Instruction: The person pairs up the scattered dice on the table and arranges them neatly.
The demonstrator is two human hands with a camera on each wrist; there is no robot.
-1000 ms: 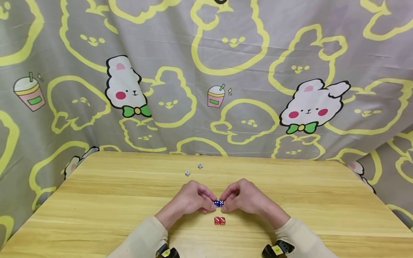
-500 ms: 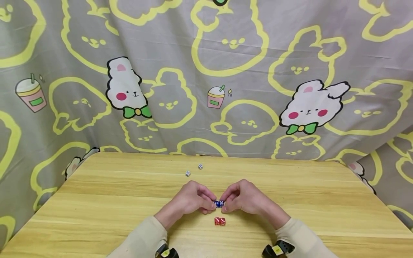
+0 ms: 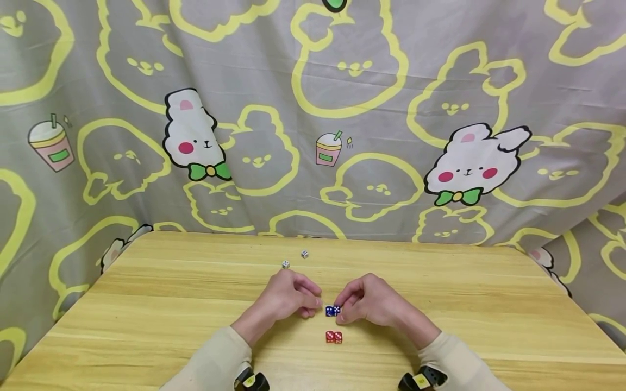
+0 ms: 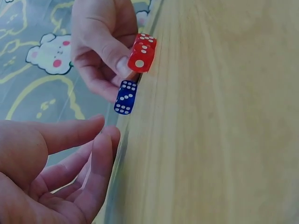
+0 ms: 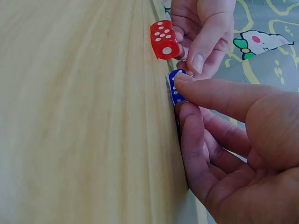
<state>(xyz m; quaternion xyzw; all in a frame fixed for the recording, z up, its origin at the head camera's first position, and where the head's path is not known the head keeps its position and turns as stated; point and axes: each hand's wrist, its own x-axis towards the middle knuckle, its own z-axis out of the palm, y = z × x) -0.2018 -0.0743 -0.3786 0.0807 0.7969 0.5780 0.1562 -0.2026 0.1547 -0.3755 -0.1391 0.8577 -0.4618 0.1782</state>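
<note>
Two blue dice (image 3: 330, 311) stand side by side on the table in the head view. My right hand (image 3: 374, 298) pinches the right one between thumb and fingers; the right wrist view shows that blue die (image 5: 176, 87) at the thumb tip. Just left of the pair, my left hand (image 3: 286, 296) is apart from the dice, its thumb and fingers loosely bent with nothing between them. In the left wrist view a gap separates its fingertips from the blue die (image 4: 125, 97). Nearer to me, two red dice (image 3: 334, 337) sit together with white pips up.
Farther back on the wooden table (image 3: 171, 304), two white dice lie apart from each other: one white die (image 3: 286, 264) just beyond my left hand, another white die (image 3: 305, 253) to its right. A patterned grey curtain (image 3: 274, 81) hangs behind the table's far edge.
My left hand has let go of the left blue die and drawn back to the left and slightly away from me. The right hand stays at the right blue die.
</note>
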